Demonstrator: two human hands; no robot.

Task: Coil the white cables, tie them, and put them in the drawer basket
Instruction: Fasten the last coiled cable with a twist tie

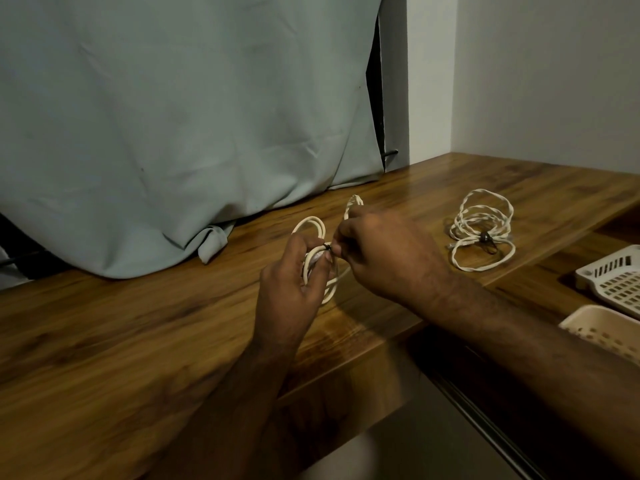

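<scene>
Both forearms reached in from lower right over the wooden countertop [145,327], meeting above its middle. Left hand [289,289] stood upright, palm turned toward the right one, fingers curled round a coiled white cable [311,233] and gripping the bundle. Right hand [388,258] came across palm down, fingertips pinched on a small dark tie [327,249] at the coil's waist, just against the left thumb. Coil held slightly above the countertop, not resting on it.

Behind the countertop hung a pale grey-green curtain [173,116], hem bunched and draped onto the wood. Plain white wall [536,81] met the countertop's far right corner. Dark gap showed beside the curtain's right edge.

Held cable looked smooth, cream-white, wound in several loops; one twisted loop poked up past the right hand's fingers. Second white cable [483,230] lay flat on the countertop to the right of the hands, well apart, loosely coiled, twisted strands, already bound with a dark tie at its middle. White slotted basket [613,278] sat below the countertop's right edge, with a beige basket [599,327] just in front of it, both cut off by the frame.
</scene>
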